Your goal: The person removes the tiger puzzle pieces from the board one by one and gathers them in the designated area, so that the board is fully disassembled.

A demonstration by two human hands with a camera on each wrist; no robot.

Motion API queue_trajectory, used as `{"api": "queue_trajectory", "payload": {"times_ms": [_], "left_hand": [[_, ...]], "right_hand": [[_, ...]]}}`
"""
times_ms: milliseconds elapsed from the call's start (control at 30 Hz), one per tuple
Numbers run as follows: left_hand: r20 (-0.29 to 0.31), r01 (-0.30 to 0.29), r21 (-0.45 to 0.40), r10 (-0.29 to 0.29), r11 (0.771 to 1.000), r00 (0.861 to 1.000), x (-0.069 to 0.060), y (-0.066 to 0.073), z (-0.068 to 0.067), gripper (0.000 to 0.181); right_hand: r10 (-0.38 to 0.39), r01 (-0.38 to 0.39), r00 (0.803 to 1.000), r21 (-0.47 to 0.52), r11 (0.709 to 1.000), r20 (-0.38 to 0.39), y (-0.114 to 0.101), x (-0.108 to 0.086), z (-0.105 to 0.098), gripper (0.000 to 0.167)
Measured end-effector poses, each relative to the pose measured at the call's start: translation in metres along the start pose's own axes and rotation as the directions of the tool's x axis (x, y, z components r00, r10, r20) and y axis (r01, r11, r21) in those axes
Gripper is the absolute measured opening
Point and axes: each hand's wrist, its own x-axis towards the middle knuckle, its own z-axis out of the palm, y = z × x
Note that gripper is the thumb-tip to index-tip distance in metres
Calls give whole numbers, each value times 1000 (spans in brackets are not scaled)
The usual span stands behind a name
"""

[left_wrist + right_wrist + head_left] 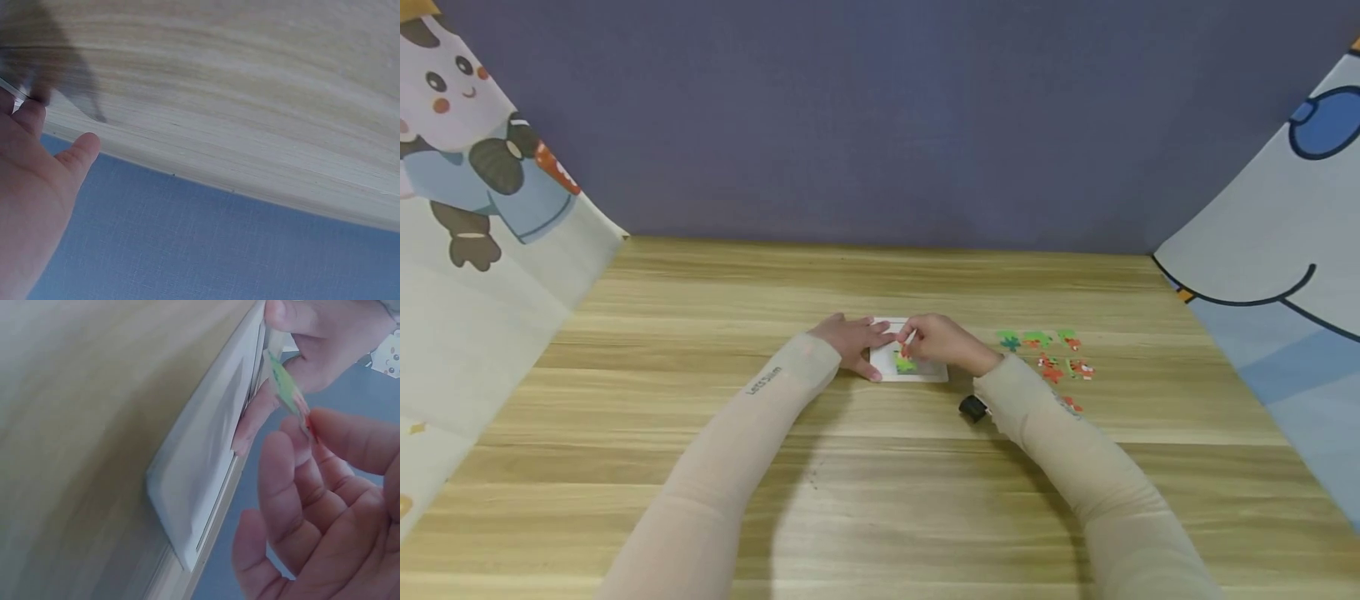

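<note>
A white puzzle tray point(925, 372) lies flat on the wooden table. My left hand point(852, 340) rests with spread fingers on the tray's left side, and a thumb point(81, 153) shows in the left wrist view. Over the tray, my right hand point(942, 340) pinches a green and red jigsaw puzzle piece point(287, 390) between thumb and fingertips. That piece is tilted and held off the tray surface point(209, 447) in the right wrist view. Several loose puzzle pieces point(1037, 339) lie to the right of the tray.
One orange piece point(1072, 404) lies beside the right sleeve point(1037, 408), partly hidden by it. A small black object point(973, 408) is at the right cuff. Behind the wooden table point(887, 517) stands a dark blue panel point(880, 125); cartoon-printed cloths point(490, 275) border the sides.
</note>
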Motion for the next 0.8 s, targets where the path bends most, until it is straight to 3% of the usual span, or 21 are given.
{"api": "queue_trajectory", "payload": {"times_ms": [433, 800], "left_hand": [[26, 14, -22, -14, 1000, 1000, 6, -1, 3, 85], [7, 1, -48, -1, 999, 1000, -4, 3, -1, 82]], "right_hand": [[59, -59, 998, -3, 998, 8, 12, -12, -12, 20], [73, -73, 997, 32, 997, -11, 23, -22, -21, 18]]}}
